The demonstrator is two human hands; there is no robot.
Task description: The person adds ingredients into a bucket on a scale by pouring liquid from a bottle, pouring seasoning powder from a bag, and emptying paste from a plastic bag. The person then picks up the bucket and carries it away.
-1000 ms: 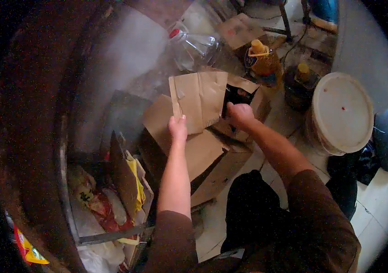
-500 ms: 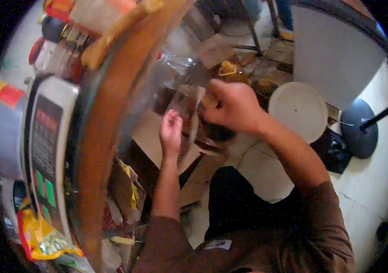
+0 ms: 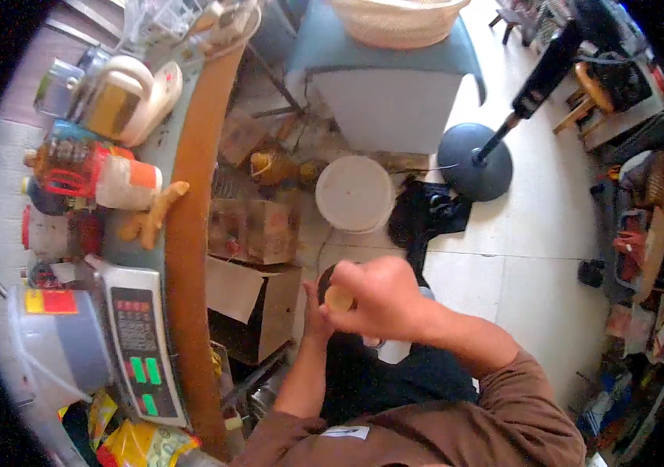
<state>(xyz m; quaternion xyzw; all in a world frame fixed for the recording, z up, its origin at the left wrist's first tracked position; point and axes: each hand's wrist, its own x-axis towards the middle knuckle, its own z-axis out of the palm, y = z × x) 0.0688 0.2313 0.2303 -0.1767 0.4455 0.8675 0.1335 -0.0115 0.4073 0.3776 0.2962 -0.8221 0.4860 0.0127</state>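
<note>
My right hand (image 3: 382,300) is closed, its fingers curled around a round pale yellow cap (image 3: 339,298) in front of my lap. Behind the cap a little of a dark container (image 3: 325,280) shows; most of it is covered by my hands. My left hand (image 3: 315,317) is against the container's near left side with the thumb up, and its other fingers are mostly hidden. A whitish piece (image 3: 394,352) appears below my right wrist; what it belongs to is unclear.
On the left, a counter (image 3: 192,257) carries a scale (image 3: 141,342), a ginger root (image 3: 162,212), jars and packets. Cardboard boxes (image 3: 269,231) and a lidded white bucket (image 3: 355,193) stand on the floor, near a black round base (image 3: 476,162) with a pole.
My right hand has brought the yellow-capped container from beside the boxes back toward my lap. My left hand, apart from it earlier, is now against it. The view has swung right.
</note>
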